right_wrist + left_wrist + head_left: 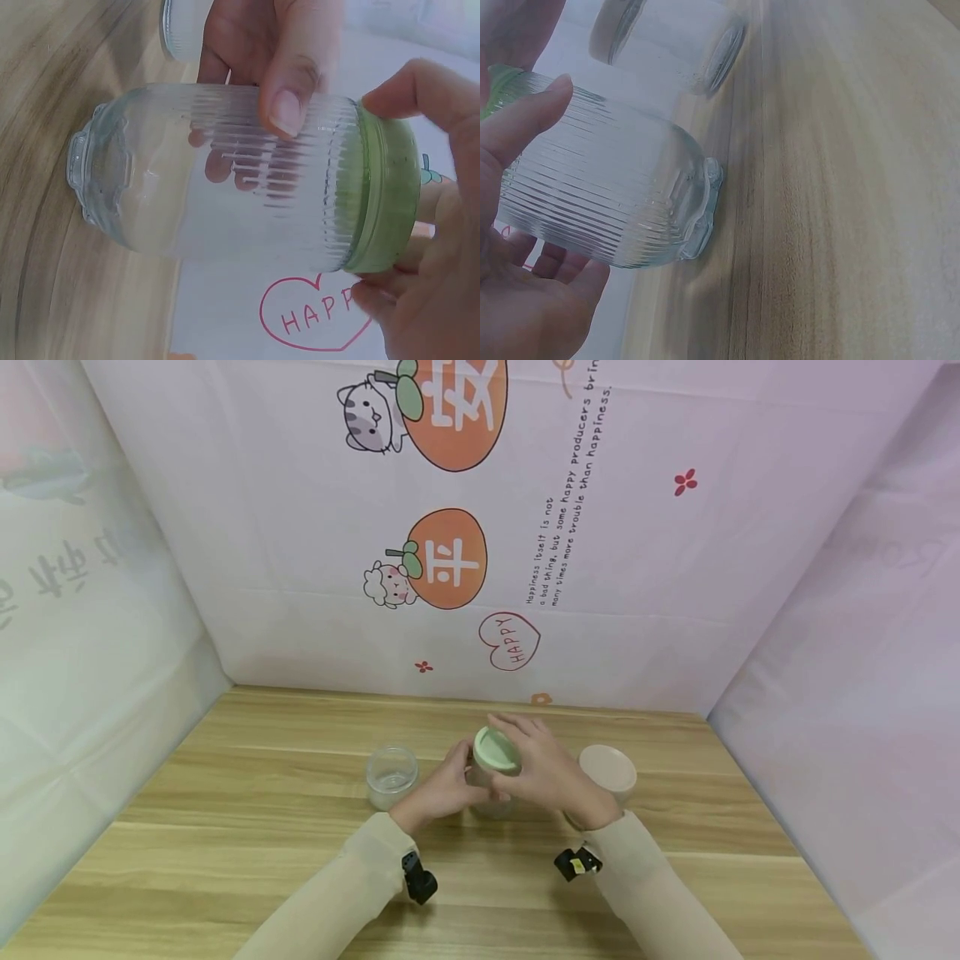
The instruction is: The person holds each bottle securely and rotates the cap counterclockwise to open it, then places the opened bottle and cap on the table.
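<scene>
A clear ribbed glass jar (161, 172) with a pale green lid (496, 750) stands between both hands at the middle of the table. My left hand (444, 789) grips the jar's body, thumb on the near side and fingers behind the glass. Around the lid curl the fingers and thumb of my right hand (543, 766), and the lid sits on the jar's mouth. In the left wrist view the jar's scalloped foot (703, 214) is right at the tabletop. Nothing shows inside the glass.
A lidless glass jar (392, 777) stands left of the hands. To the right, partly behind my right wrist, is another jar with a cream lid (607, 768). The wooden table (262, 843) is bordered by printed white cloth (622, 635) at the back and sides.
</scene>
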A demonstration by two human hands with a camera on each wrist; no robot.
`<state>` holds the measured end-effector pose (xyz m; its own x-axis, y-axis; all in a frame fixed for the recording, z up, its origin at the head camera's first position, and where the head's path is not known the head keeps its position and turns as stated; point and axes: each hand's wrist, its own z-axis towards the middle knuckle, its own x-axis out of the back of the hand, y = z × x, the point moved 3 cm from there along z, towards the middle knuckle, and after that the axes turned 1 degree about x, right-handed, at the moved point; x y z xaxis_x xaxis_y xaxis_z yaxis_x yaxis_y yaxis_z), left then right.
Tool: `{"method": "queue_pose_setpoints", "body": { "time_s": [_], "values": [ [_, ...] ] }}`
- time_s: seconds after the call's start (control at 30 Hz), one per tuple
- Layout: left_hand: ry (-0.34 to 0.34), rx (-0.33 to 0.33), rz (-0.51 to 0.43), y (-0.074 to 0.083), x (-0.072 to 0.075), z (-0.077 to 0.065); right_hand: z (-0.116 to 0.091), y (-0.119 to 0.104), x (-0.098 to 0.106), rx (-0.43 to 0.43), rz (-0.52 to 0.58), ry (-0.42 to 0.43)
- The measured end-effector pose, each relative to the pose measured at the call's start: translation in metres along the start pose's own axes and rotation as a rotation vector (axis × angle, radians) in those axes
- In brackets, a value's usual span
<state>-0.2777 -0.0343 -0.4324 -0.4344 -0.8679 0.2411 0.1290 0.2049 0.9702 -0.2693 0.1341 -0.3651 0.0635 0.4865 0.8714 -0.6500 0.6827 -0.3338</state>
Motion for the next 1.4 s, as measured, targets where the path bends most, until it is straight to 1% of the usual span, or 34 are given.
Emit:
{"method": "queue_pose_setpoints", "body": {
  "time_s": [0.13, 0.27, 0.37, 0.6, 0.67, 0.8, 0.97, 1.2, 1.4],
  "values": [
    [-0.008, -0.029, -0.004, -0.001, 0.000, 0.001, -0.001, 0.001, 0.000, 0.011, 0.074, -0.046],
    [-0.012, -0.021, -0.005, -0.002, 0.000, 0.001, -0.002, 0.001, 0.002, 0.010, 0.085, -0.060],
    [-0.010, -0.010, 0.002, -0.001, 0.000, 0.000, -0.002, 0.000, 0.003, -0.018, 0.040, -0.041],
    [0.000, -0.023, 0.003, 0.002, 0.000, -0.001, -0.002, -0.004, 0.008, -0.098, -0.152, 0.059],
    [0.002, -0.023, 0.002, 0.001, -0.001, -0.001, -0.003, -0.006, 0.010, -0.120, -0.180, 0.072],
    [-0.003, -0.029, -0.007, -0.001, -0.001, 0.000, -0.005, -0.008, 0.012, -0.147, -0.210, 0.069],
    [-0.009, -0.030, -0.023, -0.001, -0.001, 0.000, -0.004, -0.010, 0.012, -0.128, -0.229, 0.066],
    [0.000, 0.006, -0.001, -0.002, 0.000, 0.000, -0.002, -0.009, 0.009, -0.100, -0.213, 0.056],
    [-0.017, -0.014, -0.001, -0.001, 0.000, 0.000, -0.001, -0.010, 0.007, -0.074, -0.190, 0.041]
  ]
}}
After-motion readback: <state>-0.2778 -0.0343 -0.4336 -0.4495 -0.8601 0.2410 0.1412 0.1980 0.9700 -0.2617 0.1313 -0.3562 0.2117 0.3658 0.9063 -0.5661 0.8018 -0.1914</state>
